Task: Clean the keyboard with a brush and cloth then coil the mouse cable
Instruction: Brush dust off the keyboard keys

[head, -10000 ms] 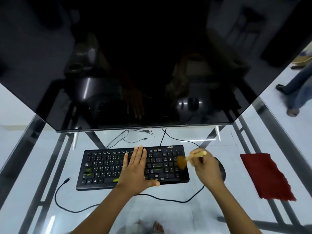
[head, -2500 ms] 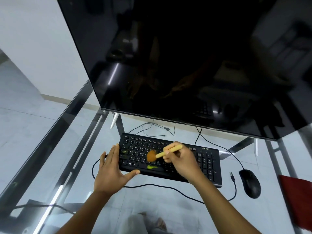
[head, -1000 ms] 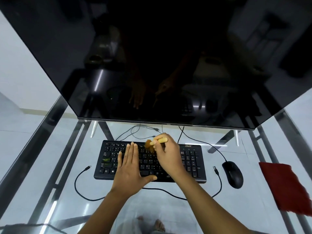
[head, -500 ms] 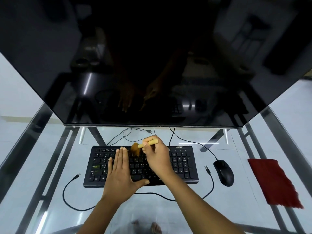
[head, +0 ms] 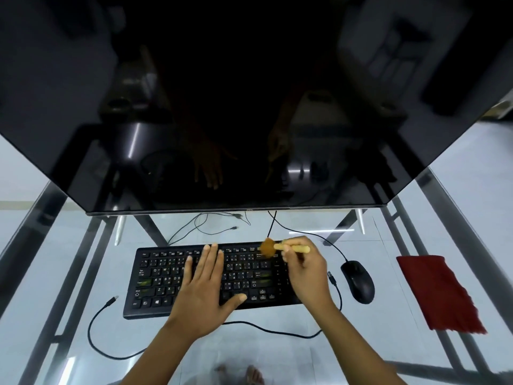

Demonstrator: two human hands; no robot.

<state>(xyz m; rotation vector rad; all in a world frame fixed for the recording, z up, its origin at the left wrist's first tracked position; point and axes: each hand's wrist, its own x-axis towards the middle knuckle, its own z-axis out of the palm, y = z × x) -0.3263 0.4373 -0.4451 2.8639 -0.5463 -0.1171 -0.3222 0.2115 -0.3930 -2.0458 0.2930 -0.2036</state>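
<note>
Brushing the keyboard's top row under the dark monitor point(head: 249, 107)

The keyboard point(head: 155, 284) is lying on the glass desk point(head: 374, 357); the left hand point(head: 204, 290) is pressing flat and open to steady it, while the right hand point(head: 304, 269) is pinching the brush point(head: 277, 248), bristles sweeping the far keys. The cloth point(head: 438, 294) and mouse point(head: 358, 282) are waiting rightward, untouched.

Part of the black rectangular keyboard point(head: 155, 276) is hidden beneath the flat left hand point(head: 206, 295); the large dark monitor screen point(head: 249, 93) is cut off at the top edge.
</note>
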